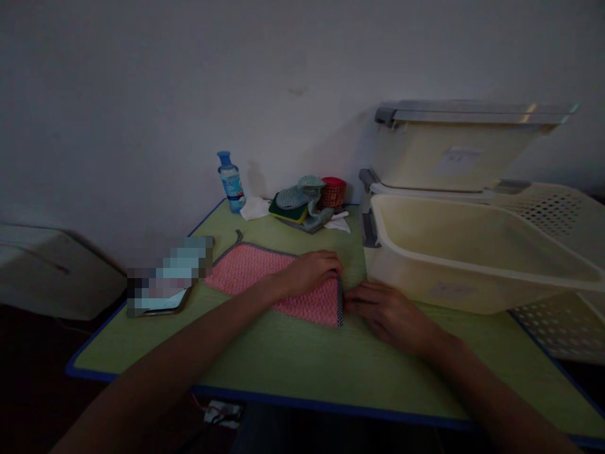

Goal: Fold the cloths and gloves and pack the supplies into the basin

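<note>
A pink textured cleaning cloth (pixel 259 268) with a dark checked border and a hanging loop lies on the green table (pixel 302 372), looking folded. My left hand (pixel 312 272) rests over its far right part, fingers curled and closed at the corner. At the cloth's right edge, my right hand (pixel 378 309) has its fingers pressed together on the border. Its fingertips are partly hidden, and the picture is dark.
To the right stands a cream storage bin (pixel 439 265) beside a perforated basket (pixel 558 208). A phone (pixel 177 277) lies at the left. Along the wall are a blue bottle (pixel 231 186), a green-yellow sponge (pixel 288 211), grey cloths (pixel 312 202) and a red container (pixel 333 192).
</note>
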`<state>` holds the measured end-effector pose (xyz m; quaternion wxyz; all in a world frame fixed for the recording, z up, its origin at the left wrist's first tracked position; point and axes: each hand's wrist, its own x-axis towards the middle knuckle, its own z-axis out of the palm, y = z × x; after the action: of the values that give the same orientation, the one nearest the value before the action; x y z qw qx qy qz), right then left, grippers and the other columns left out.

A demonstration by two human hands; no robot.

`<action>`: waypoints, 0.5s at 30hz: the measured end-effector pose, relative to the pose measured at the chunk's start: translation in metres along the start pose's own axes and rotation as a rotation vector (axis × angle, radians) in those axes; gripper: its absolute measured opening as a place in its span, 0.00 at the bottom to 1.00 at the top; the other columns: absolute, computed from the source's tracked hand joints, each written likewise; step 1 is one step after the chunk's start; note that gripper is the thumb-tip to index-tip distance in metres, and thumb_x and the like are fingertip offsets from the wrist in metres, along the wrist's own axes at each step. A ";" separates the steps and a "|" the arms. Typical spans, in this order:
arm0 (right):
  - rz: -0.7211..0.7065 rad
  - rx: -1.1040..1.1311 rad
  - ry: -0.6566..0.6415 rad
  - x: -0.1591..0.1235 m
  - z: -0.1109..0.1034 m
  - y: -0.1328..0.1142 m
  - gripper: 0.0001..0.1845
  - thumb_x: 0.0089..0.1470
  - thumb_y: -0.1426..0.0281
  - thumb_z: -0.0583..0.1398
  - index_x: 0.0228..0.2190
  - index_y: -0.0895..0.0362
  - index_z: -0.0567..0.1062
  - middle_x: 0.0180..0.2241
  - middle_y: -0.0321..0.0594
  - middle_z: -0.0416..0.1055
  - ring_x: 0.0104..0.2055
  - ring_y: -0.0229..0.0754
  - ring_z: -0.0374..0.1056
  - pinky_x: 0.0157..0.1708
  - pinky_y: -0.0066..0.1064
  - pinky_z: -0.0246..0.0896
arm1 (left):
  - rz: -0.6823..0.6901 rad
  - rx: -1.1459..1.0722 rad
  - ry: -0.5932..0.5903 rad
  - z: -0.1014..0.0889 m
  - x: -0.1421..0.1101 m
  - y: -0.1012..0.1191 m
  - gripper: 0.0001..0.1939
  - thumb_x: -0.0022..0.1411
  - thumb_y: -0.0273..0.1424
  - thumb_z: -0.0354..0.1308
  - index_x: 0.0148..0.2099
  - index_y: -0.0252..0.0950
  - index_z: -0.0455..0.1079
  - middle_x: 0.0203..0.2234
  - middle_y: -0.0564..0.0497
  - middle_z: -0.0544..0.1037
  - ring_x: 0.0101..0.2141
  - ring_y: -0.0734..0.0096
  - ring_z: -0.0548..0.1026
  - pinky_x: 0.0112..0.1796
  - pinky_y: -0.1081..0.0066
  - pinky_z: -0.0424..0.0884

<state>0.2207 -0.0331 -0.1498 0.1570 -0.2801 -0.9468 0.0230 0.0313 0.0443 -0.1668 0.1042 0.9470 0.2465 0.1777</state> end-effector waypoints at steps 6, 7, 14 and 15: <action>-0.004 -0.009 0.003 0.000 0.000 0.000 0.15 0.54 0.79 0.50 0.36 0.59 0.75 0.33 0.43 0.74 0.34 0.41 0.67 0.37 0.34 0.63 | -0.007 0.144 -0.007 0.001 -0.001 0.005 0.09 0.63 0.27 0.47 0.37 0.33 0.68 0.34 0.49 0.71 0.36 0.69 0.70 0.38 0.72 0.66; -0.004 -0.008 0.003 0.000 0.000 0.000 0.15 0.54 0.78 0.50 0.35 0.59 0.75 0.33 0.42 0.74 0.34 0.41 0.67 0.37 0.34 0.63 | -0.005 0.176 -0.003 0.002 -0.001 0.006 0.08 0.63 0.26 0.47 0.38 0.33 0.68 0.34 0.49 0.71 0.36 0.69 0.70 0.38 0.71 0.66; -0.026 -0.006 -0.007 -0.001 -0.001 0.003 0.16 0.54 0.79 0.50 0.37 0.60 0.75 0.32 0.43 0.73 0.34 0.42 0.66 0.36 0.34 0.63 | -0.077 0.280 0.008 0.006 -0.007 0.021 0.08 0.63 0.25 0.46 0.37 0.32 0.67 0.36 0.47 0.71 0.37 0.67 0.68 0.39 0.68 0.66; -0.028 -0.004 -0.012 -0.001 -0.001 0.003 0.16 0.53 0.79 0.50 0.37 0.60 0.75 0.32 0.43 0.74 0.34 0.42 0.66 0.36 0.34 0.63 | -0.087 0.267 0.011 0.006 -0.009 0.023 0.08 0.62 0.25 0.47 0.37 0.32 0.68 0.36 0.47 0.71 0.38 0.66 0.67 0.40 0.68 0.65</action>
<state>0.2237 -0.0312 -0.1496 0.1511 -0.2671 -0.9515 0.0206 0.0365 0.0191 -0.1680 -0.0165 0.9398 0.3095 0.1437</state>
